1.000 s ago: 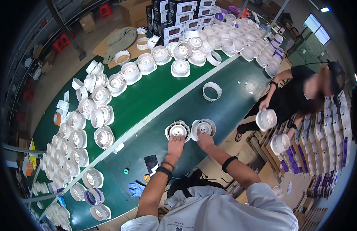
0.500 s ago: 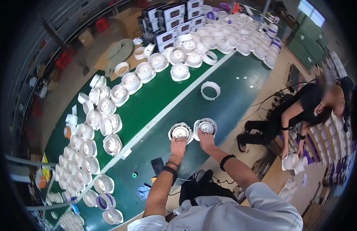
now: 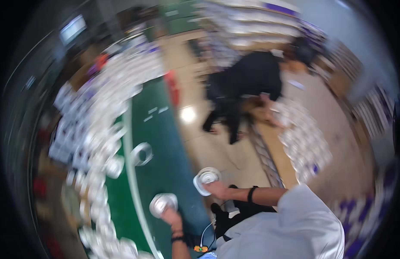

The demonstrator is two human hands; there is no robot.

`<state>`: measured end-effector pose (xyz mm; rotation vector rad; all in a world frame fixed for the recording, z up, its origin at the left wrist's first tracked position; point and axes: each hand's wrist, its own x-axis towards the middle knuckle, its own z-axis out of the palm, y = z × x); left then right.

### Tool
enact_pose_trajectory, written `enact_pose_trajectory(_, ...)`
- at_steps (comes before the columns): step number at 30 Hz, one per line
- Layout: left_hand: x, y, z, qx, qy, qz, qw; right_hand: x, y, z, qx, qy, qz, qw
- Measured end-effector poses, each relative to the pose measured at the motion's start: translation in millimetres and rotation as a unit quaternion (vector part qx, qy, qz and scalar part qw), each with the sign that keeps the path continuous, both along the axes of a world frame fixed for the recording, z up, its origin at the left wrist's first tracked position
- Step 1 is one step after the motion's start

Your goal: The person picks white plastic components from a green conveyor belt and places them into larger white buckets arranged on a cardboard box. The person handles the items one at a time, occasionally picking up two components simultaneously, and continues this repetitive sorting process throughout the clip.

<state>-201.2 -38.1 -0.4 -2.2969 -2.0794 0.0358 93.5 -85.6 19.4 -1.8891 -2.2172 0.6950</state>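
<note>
Past the edge of the table (image 3: 163,146), the right housing (image 3: 207,175), beside its twin moments ago, now hangs apart, gripped by the right hand (image 3: 216,190). The left housing (image 3: 162,201) is over the table, left hand (image 3: 170,215) at its rim; blur hides whether it grips.

Green table (image 3: 167,172): is spreading beneath and beyond the left hand (image 3: 169,214). Pale strip (image 3: 134,185): is running lengthwise, left of that hand. White ring (image 3: 149,152): is lying ahead of it, near the strip. White scraps (image 3: 163,109), possibly paper given the blur: are lying farther ahead. White round parts (image 3: 107,108): are crowding the far end and left side. Tan board (image 3: 275,149): is bearing rows of white pieces (image 3: 301,134), ahead-right of the right hand (image 3: 216,190).
</note>
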Motion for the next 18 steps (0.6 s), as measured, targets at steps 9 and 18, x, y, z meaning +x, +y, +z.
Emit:
enact_pose_trajectory(9,-6,10,-22,-0.079,-0.134,-0.098,0.983,179,-191,2,-0.11,0.057,-0.455,0.882)
enact_pose_trajectory(18,251,-43,20,-0.222,-0.17,-0.479,0.832,238,-385,-57,-0.147,0.109,-0.689,0.701)
